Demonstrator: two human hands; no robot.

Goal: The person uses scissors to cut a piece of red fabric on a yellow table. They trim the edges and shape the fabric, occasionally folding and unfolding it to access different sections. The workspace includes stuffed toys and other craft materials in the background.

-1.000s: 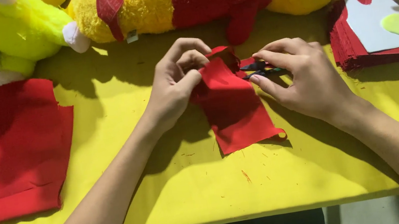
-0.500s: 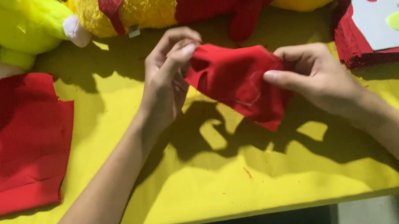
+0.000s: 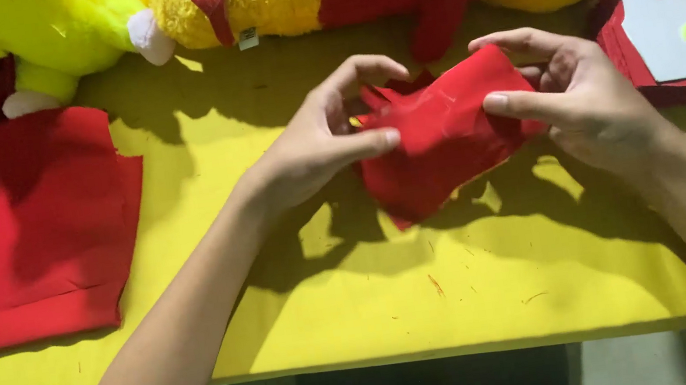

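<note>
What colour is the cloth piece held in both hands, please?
Red, seen in the head view: the cloth piece between the left hand and right hand.

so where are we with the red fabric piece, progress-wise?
Done: cut red pieces lie stacked at right under a grey template. In hand: the left hand and right hand pinch one small red fabric piece above the yellow table. Left: the large red fabric lies folded and untouched.

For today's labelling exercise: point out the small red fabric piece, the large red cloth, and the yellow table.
small red fabric piece (image 3: 443,148), head view, its middle
large red cloth (image 3: 30,233), head view, its centre
yellow table (image 3: 464,309), head view, bare top
</note>
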